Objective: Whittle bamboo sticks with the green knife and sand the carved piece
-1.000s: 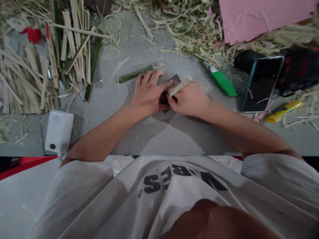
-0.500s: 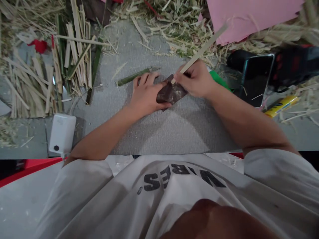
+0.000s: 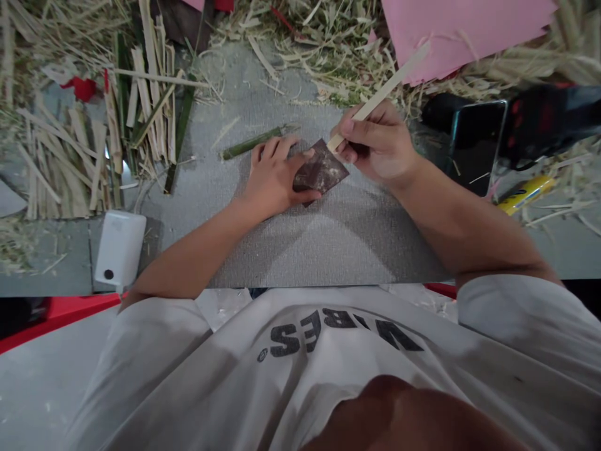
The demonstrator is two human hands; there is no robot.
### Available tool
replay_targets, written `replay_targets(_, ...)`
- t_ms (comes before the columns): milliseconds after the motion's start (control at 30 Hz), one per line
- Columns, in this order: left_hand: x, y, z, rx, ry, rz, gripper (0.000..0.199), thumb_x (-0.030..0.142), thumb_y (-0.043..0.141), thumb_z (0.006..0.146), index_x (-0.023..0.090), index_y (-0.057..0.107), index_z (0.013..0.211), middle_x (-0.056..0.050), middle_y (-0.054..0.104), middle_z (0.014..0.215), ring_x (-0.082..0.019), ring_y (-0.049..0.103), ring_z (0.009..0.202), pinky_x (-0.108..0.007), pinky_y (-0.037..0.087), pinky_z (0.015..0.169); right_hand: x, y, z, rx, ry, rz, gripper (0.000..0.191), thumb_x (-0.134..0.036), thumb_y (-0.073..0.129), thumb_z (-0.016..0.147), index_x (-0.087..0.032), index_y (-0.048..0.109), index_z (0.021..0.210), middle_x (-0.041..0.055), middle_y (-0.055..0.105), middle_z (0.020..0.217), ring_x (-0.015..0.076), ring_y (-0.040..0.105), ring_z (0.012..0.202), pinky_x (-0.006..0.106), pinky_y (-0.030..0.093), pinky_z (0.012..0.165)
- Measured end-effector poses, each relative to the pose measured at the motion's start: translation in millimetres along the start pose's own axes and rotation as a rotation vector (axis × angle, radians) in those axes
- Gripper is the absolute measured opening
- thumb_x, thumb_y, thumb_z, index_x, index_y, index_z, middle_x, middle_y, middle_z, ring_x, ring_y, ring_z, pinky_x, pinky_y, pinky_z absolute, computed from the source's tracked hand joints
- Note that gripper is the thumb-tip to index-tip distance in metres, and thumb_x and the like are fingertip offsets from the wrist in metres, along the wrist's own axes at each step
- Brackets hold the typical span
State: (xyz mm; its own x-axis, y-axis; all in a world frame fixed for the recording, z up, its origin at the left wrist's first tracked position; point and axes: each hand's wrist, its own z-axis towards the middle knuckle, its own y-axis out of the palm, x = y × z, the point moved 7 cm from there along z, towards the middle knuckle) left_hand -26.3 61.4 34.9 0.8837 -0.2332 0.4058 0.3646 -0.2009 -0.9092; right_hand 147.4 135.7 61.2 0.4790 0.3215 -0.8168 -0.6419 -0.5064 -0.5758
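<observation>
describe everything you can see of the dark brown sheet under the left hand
The dark brown, roughly rectangular sheet looks like sandpaper, thin and flat, with pale dusty smears across its middle. It lies skewed, one corner pointing away, on the grey textured mat. The left hand presses its near left edge, fingers spread beside it. The lower tip of the pale bamboo strip, gripped in the right hand, meets its far corner.

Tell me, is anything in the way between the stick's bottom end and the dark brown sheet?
Nothing visible is. The right hand holds the pale stick with its lower tip right at the dark sheet, which the left hand pins flat on the grey mat.
</observation>
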Motion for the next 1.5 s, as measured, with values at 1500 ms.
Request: replay_targets(1500,4,-4.0,2,-0.011,-0.009,0.021,0.085,0.065,0.100,0.093,0.033,0.070,0.166,-0.013,0.045,0.188,-0.054,0.035,0.173,-0.071,0.029,0.142,-19,41,-5,-0.210,0.013,-0.965,0.046,-0.034,0.045,0.123,-0.010,0.082,0.110,0.0210,0.077,0.109,0.0316,0.067,0.094,0.038,0.038,0.080)
